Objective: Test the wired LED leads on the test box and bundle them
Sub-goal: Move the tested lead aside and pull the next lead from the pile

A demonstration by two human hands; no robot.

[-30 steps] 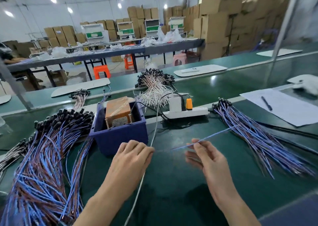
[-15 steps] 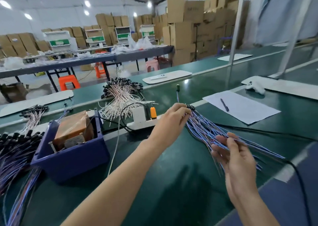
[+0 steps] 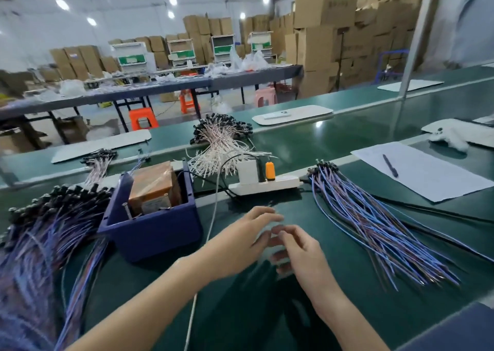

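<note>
Shows left hand (image 3: 248,241) and right hand (image 3: 299,254) close together over the bench (image 3: 347,292), too blurred to tell any grip; puts test box (image 3: 152,227) up-left, nearer left hand; fans leads (image 3: 369,217) diagonally at right.

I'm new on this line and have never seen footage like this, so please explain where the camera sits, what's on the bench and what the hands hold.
There is no machine here: a person works with bare hands, and the picture comes from a camera worn on their head, looking down at the green bench. The left hand and right hand meet in the middle, blurred by motion, so whether their grip holds a lead cannot be told. Left of them stands a blue box with a brown taped block inside. Behind is a white power strip with an orange plug. A left pile of blue leads and a right pile of blue leads flank them, white leads lie further back. A paper sheet with a pen lies at the right.
</note>
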